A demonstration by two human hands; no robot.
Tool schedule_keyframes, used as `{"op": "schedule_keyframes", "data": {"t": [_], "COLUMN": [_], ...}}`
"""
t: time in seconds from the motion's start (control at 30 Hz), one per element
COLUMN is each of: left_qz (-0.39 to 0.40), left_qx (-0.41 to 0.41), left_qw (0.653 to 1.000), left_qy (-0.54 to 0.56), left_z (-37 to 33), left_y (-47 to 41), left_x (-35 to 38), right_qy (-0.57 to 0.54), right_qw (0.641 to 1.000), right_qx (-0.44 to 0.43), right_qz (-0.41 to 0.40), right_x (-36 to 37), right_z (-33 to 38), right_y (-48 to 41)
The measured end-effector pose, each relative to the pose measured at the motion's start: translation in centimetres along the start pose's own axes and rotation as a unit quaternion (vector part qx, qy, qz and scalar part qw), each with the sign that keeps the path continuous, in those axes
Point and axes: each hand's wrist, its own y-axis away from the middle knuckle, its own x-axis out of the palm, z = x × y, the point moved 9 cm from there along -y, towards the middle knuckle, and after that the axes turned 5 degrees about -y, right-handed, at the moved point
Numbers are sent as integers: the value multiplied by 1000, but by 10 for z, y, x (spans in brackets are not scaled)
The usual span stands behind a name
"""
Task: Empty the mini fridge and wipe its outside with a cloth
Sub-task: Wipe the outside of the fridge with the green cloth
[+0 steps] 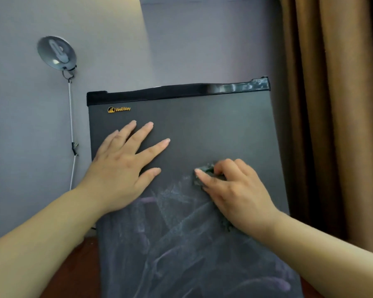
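The dark grey mini fridge (213,125) fills the middle of the head view, its door closed, with a black top strip and a gold logo at the upper left. My left hand (123,166) lies flat on the door with fingers spread. My right hand (235,190) presses a small crumpled grey cloth (205,171) against the door, right of centre. Wet, streaky wipe marks (181,233) cover the lower half of the door below both hands. The fridge's inside is hidden.
A lamp with a round silver shade (56,53) on a thin pole stands against the grey wall to the left of the fridge. A brown curtain (332,115) hangs at the right. Reddish-brown floor (78,274) shows at the lower left.
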Motion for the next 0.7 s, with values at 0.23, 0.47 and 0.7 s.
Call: {"op": "schedule_keyframes", "data": {"t": [0.23, 0.47, 0.7], "left_qz": [-16, -15, -5], "left_qx": [-27, -32, -39], "left_qw": [999, 999, 999], "left_qy": [-9, -7, 11], "left_z": [26, 48, 57], "left_y": [14, 33, 40], "left_x": [1, 6, 14], "right_qy": [-1, 7, 18], "right_qw": [998, 999, 997], "right_qx": [43, 19, -67], "right_qz": [-36, -30, 19], "right_x": [1, 18, 38], "right_z": [0, 22, 62], "right_y": [-26, -33, -36]}}
